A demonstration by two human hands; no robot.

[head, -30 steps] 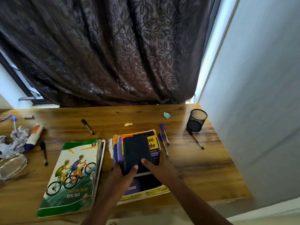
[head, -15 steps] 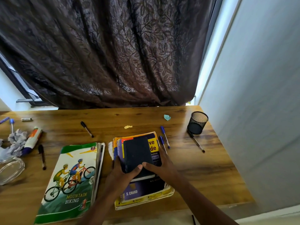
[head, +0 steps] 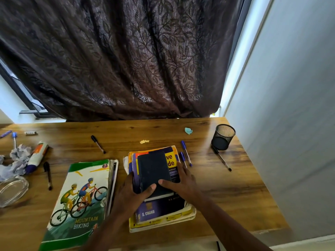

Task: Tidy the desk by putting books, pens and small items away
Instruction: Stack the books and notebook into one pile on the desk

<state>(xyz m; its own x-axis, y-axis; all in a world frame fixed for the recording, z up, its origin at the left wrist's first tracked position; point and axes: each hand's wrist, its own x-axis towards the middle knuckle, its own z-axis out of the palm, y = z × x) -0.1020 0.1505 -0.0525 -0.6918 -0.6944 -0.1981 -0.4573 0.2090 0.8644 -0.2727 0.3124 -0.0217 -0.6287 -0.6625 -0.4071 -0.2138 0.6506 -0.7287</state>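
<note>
A stack of books [head: 161,216] lies at the desk's centre, near its front edge. Its yellow and purple cover shows, and a small dark notebook [head: 154,169] lies on top. My left hand [head: 132,194] holds the stack's left side, fingers round the edge and thumb on the notebook. Resting flat on the right part of the cover, my right hand [head: 183,183] has its thumb on the notebook too. A second pile topped by a Mountain Biking book [head: 78,201] lies to the left. Two blue pens [head: 185,153] lie beside the stack, and a black pen [head: 222,159] lies by the mesh pen cup [head: 223,136].
Another black pen [head: 97,146] lies behind the bike book. At the left are a black marker [head: 48,175], a white tube [head: 37,157], crumpled paper [head: 18,160] and a glass dish [head: 12,191]. Paper scraps [head: 188,130] lie at the back. A wall [head: 290,124] bounds the right.
Both hands have shifted up the stack, uncovering the purple lower cover. The thumbs now sit close together on the dark notebook. The view has moved slightly.
</note>
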